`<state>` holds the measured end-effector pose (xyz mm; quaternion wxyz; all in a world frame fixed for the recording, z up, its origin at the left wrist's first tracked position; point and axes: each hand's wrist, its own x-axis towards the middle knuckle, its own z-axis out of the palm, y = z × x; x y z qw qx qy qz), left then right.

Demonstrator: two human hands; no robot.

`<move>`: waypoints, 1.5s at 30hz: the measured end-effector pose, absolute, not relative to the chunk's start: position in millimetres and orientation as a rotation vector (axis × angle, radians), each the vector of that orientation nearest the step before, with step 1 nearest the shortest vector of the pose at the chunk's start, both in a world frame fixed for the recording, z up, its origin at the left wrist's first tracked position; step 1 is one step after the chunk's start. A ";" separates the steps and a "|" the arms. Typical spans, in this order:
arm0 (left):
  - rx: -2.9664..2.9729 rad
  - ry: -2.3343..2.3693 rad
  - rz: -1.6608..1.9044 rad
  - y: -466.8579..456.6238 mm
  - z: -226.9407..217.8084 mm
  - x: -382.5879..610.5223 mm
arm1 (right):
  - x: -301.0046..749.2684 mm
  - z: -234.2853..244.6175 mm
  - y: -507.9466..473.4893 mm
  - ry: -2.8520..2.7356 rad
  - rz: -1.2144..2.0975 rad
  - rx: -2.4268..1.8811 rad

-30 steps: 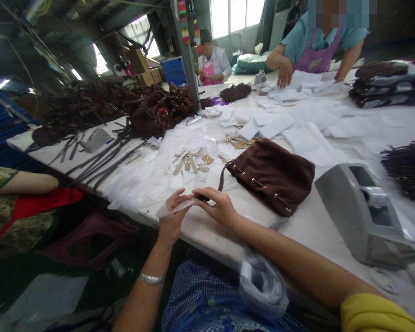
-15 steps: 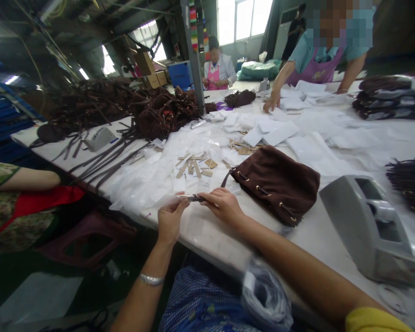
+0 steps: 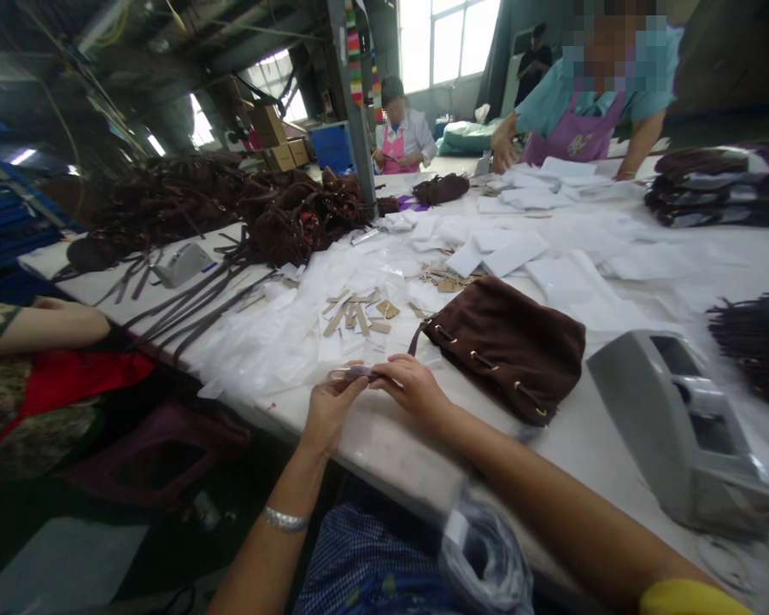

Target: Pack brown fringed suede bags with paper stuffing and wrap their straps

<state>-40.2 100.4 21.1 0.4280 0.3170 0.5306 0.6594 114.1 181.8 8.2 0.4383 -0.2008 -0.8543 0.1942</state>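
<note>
Both hands, left hand [image 3: 329, 410] and right hand [image 3: 412, 389], pinch the strap end [image 3: 357, 372] between them.

Bright window glare, dim blurred edges

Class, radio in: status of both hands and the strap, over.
Left hand and right hand both pinching the strap end in clear wrap. Strap runs to brown pouch. Nothing blocking.

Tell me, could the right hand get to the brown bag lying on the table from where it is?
Probably yes: the right hand is beside the brown bag, with only bare table between, though it pinches a strap end now.
</note>
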 end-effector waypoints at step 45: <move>0.364 1.264 1.588 97.6 34.4 -21.1 | 120.1 29.2 177.3 -2.096 0.623 -0.868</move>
